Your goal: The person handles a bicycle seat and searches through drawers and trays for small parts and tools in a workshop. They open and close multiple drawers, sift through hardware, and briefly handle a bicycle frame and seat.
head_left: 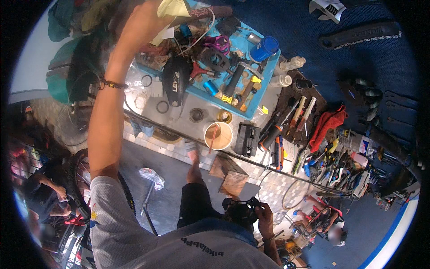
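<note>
My left arm stretches far forward, and my left hand [145, 22] is at the upper edge beside a pale yellow sheet [175, 8], paper or cloth. Its fingers are mostly hidden, so I cannot tell whether it grips the sheet. Close to my body, my right hand [265, 220] is closed around a black part [244, 210] with rounded, ring-like sections; its exact kind is unclear. Below the left hand lies a black pouch-like item [176, 80], overlapping the edge of a blue tray [264, 92] full of small parts and tools.
The bench also bears a white tub [218, 136] with a brown stick, a black box [247, 140], a red rag [328, 123] and several hand tools [345, 172]. A wooden block [229, 172] stands below the bench. A person [49, 193] sits by a bicycle wheel at left; another [333, 224] is at right.
</note>
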### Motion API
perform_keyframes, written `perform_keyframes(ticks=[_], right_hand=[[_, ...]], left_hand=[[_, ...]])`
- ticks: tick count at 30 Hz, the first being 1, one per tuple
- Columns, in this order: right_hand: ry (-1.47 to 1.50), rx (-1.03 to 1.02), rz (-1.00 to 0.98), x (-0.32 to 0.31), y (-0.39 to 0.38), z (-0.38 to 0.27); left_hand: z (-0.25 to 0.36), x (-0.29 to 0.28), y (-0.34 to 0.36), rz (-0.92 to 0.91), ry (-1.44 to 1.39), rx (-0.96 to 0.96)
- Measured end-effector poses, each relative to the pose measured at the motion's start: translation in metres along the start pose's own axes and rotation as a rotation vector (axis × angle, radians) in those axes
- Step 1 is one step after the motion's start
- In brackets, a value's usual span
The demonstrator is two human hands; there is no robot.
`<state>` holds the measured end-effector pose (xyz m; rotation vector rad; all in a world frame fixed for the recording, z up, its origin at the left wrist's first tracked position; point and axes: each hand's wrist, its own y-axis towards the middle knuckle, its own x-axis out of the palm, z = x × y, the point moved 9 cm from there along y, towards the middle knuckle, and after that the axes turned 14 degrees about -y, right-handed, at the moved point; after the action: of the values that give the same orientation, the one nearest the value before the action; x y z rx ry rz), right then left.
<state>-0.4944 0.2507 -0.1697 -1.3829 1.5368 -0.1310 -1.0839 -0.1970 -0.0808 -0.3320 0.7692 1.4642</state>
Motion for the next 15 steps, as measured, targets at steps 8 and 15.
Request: perform_keyframes(ticks=[8, 15], right_hand=[[0.009, 0.062, -0.002, 0.001, 0.000, 0.005], [-0.100, -0.170, 0.039, -0.001, 0.004, -0.010]], left_hand=[[-0.007, 0.004, 0.015, 0.013, -0.026, -0.017], [-0.013, 0.002, 0.021, 0.009, 0.029, -0.021]])
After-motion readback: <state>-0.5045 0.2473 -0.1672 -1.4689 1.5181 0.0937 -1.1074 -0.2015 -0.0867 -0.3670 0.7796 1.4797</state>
